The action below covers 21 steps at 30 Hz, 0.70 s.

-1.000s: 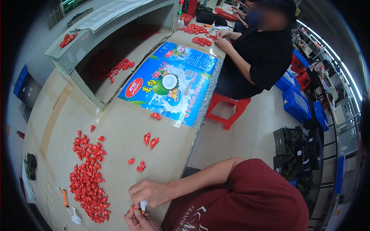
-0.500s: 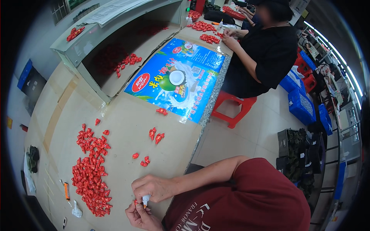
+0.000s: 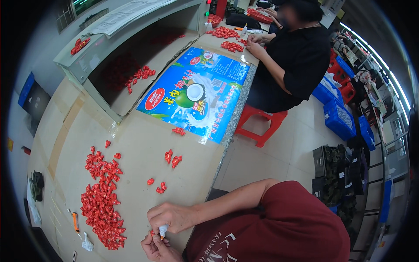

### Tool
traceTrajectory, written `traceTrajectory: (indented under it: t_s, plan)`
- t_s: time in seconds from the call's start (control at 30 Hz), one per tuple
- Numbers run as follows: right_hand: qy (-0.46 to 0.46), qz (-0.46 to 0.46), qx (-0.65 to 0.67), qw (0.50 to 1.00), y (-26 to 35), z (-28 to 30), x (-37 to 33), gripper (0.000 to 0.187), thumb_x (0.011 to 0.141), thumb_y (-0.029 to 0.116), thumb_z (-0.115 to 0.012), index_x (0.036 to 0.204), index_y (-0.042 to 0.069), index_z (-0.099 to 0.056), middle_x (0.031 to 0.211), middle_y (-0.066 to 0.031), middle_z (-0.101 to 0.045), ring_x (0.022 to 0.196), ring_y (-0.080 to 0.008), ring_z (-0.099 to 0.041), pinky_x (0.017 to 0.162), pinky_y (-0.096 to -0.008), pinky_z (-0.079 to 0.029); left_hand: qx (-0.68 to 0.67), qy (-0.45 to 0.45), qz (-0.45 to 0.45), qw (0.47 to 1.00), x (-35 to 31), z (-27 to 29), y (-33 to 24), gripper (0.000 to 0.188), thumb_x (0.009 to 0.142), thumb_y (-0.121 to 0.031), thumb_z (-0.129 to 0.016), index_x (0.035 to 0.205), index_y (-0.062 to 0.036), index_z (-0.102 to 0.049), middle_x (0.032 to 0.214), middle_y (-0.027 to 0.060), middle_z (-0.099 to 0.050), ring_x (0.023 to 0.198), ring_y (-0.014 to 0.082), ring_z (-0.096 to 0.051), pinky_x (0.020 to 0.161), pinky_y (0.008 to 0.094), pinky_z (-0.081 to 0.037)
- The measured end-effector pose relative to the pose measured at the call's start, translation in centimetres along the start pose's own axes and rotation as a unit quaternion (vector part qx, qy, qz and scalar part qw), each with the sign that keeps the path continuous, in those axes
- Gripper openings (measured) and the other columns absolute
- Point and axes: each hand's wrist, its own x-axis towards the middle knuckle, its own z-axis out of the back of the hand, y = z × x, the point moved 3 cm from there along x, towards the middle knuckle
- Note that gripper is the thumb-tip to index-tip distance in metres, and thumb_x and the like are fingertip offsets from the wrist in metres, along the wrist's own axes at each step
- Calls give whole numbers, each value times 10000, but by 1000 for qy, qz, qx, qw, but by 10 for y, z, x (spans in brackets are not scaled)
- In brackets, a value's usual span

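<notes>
My right hand [image 3: 171,217] grips a small white tube-shaped applicator [image 3: 163,229] with an orange tip pointing down at my left hand. Close below it, my left hand [image 3: 158,249] pinches a small red plastic piece [image 3: 152,233], mostly covered by the fingers. The tip is near the left thumb; whether it touches the piece cannot be made out. Beyond the hands lies a long heap of small glossy red figure-like pieces [image 3: 100,209]. A few loose red pieces [image 3: 161,187] rest on the tabletop nearer my right arm.
An orange-handled cutter [image 3: 75,222] and a crumpled white bag [image 3: 87,242] lie past the heap. A grey shelf box [image 3: 100,105] and a blue printed sheet [image 3: 192,100] occupy the table's right part. A co-worker in black [image 3: 292,61] sits on a red stool [image 3: 262,124].
The whole view has shifted slightly, with the table's things a little to the left. Both hands keep the same hold on the applicator and the red piece.
</notes>
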Motion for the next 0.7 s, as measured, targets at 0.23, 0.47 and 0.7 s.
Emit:
traceTrajectory:
  t_s: [0.23,0.47,0.7]
  plan:
    - [5,-4,-1,1000,-6,-1,-4,157,622,-107,-613,722,2,-559,737,-87,-508,682,-262,-547,549,-357,-419,2,10,-2,1000,1,-2,0,80,919,-84,-548,892,-11,-532,679,6,-514,537,31,-378,469,170,-263]
    - [12,-9,-2,1000,-7,-1,-4,157,618,-106,-610,730,-3,-568,743,-91,-510,686,-263,-544,549,-358,-418,3,-5,11,1000,-1,-3,-2,76,920,-83,-547,893,-13,-531,664,-5,-504,532,30,-371,465,172,-254]
    - [7,-7,7,1000,-7,-2,-4,161,618,-103,-607,735,2,-574,741,-86,-510,683,-264,-543,551,-356,-419,-5,3,8,1000,-1,-1,-1,89,923,-96,-555,891,-16,-531,663,-7,-503,534,26,-369,468,171,-251]
